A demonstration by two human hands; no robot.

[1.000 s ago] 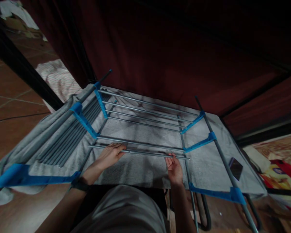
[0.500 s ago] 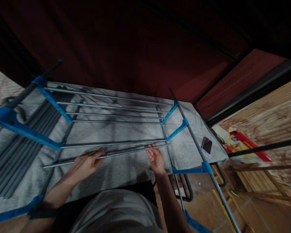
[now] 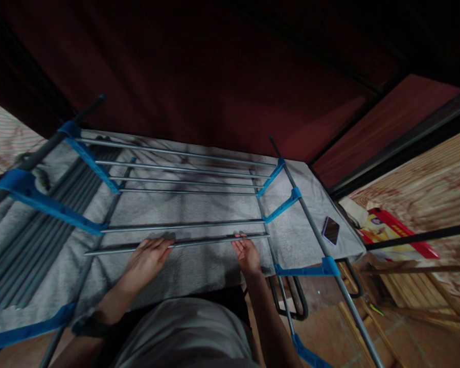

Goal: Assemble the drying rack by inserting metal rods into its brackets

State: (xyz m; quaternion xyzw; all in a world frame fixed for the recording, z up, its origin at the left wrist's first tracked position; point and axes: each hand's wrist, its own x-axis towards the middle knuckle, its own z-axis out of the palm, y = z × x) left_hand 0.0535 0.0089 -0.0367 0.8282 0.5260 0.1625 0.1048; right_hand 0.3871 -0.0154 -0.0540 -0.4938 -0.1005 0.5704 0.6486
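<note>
A grey metal tube [image 3: 203, 242] lies crosswise in front of me, nearly level. My left hand [image 3: 149, 259] is closed around it left of its middle, and my right hand [image 3: 247, 254] pinches it close to its right end. Both tube ends appear apart from any bracket. Just beyond it is a rack frame with blue plastic brackets, including a left bracket [image 3: 53, 208] and a right bracket [image 3: 281, 205]. A fixed crossbar [image 3: 184, 226] joins these two, and several more crossbars [image 3: 184, 168] span the farther brackets.
Several loose grey tubes [image 3: 53, 225] lie at the left on a grey cloth [image 3: 199, 207]. A phone [image 3: 330, 230] rests at the cloth's right side. Farther right are a red and yellow package [image 3: 398, 235] and wooden slats [image 3: 414, 291]. A dark red panel [image 3: 214, 92] stands behind.
The tube's left end has risen and moved right, making it more level. My left hand has shifted right with it. The view has shifted slightly.
</note>
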